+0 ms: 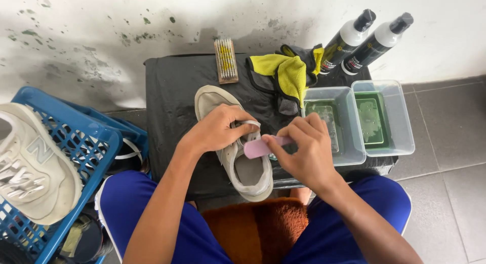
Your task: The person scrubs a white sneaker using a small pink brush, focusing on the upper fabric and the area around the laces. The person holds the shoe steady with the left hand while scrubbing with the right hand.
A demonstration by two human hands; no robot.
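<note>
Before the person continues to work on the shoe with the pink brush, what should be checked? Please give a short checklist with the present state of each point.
1. Left hand grips the beige sneaker so it stays steady: ok.
2. Right hand holds the pink brush firmly: ok.
3. Brush touches the shoe at its opening: ok, it lies at the collar.
4. Clear tubs with liquid stand within reach beside the right hand: ok.
5. Yellow and grey cloth is free to take: ok, it lies behind the shoe.
6. Brush bristles are wet enough: cannot tell, they are hidden.
</note>
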